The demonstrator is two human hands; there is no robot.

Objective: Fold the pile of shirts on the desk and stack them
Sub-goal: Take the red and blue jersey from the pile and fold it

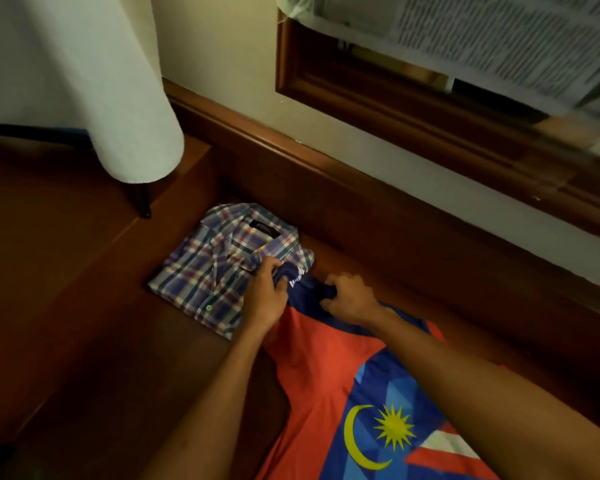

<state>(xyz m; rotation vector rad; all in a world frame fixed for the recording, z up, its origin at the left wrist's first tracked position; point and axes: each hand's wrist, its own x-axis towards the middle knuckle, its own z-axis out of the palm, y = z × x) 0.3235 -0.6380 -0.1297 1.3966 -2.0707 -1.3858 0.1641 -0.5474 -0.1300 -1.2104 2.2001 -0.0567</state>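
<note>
An orange and blue jersey [321,368] with a yellow crescent and star lies spread on the dark wooden desk [84,323], running from the middle down to the bottom right. My left hand [267,292] grips its navy collar on the left side. My right hand [350,296] grips the same collar on the right side. Just to the left of my hands sits a folded plaid shirt [215,268], collar up, flat on the desk. The jersey's collar touches the plaid shirt's right edge.
A white lampshade [118,98] on a dark stem hangs over the desk's back left. A wooden ledge and wall run diagonally behind the shirts, with a wood-framed window [430,91] at the upper right.
</note>
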